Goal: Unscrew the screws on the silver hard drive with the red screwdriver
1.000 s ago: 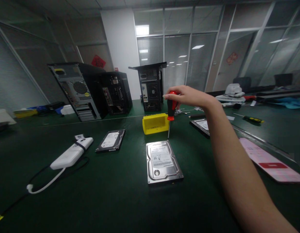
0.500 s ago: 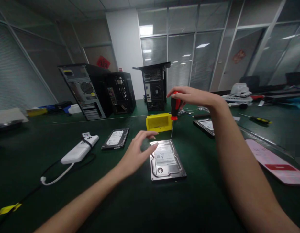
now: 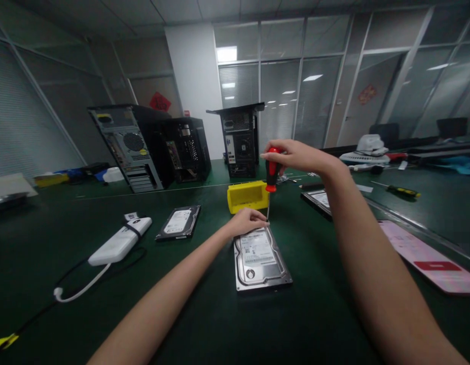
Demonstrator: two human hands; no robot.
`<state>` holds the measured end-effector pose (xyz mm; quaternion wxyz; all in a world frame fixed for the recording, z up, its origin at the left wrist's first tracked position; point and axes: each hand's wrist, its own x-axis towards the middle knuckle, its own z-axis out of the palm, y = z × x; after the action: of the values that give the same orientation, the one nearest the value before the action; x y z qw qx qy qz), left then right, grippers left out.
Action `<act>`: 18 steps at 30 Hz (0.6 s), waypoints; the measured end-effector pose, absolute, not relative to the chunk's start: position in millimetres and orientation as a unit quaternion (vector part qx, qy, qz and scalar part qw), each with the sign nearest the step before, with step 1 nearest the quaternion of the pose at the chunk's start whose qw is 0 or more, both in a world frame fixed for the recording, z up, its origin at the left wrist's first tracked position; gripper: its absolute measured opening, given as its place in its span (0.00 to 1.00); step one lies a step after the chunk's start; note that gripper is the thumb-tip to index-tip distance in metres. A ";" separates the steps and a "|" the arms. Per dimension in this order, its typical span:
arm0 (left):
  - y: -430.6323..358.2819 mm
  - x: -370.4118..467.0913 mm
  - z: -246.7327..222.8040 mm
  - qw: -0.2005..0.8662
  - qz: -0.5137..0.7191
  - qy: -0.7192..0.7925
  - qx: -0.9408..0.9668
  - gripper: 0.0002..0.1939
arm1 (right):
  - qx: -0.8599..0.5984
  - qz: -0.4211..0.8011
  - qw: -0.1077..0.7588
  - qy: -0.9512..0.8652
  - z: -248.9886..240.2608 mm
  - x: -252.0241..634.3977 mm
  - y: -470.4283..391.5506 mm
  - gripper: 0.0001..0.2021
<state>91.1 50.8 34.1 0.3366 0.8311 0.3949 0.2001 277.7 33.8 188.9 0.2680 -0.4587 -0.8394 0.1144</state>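
Observation:
A silver hard drive [image 3: 259,261] lies label up in front of me. My right hand [image 3: 286,154] grips the red and black handle of a screwdriver [image 3: 272,172] from above. The screwdriver stands nearly upright, its tip at the drive's far right corner. Over the drive's far edge rests my left hand [image 3: 248,222], its fingers bent and the fingertips together beside the screwdriver tip. Whatever is between those fingertips is too small to make out. Just behind the hands is a yellow open bin [image 3: 248,196].
Another hard drive [image 3: 178,223] lies to the left, beside a white power strip [image 3: 120,242] with a cable. On the right are a third drive [image 3: 317,200], a pink board [image 3: 428,256] and a yellow-black screwdriver [image 3: 402,191]. Computer cases [image 3: 240,144] stand at the back.
My left hand has moved right and forward from above the drive's left side to its far edge, its fingers closing by the screwdriver tip. The right hand still holds the screwdriver at the same corner.

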 end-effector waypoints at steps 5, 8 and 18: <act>40.5 94.9 28.9 0.280 0.201 0.396 0.851 0.18 | -0.456 0.094 0.266 -0.844 188.7 274.4 32.0 0.16; 29.8 96.6 26.6 0.228 0.216 0.442 0.841 0.20 | -0.453 0.129 0.267 -0.841 188.3 273.6 34.5 0.16; 22.3 95.4 27.7 0.227 0.226 0.477 0.819 0.25 | -0.460 0.245 0.202 -0.829 209.6 275.2 48.7 0.14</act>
<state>95.4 22.3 27.7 0.2271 0.8187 0.4765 0.2258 275.2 48.7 209.6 0.2023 -0.4599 -0.8292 0.2450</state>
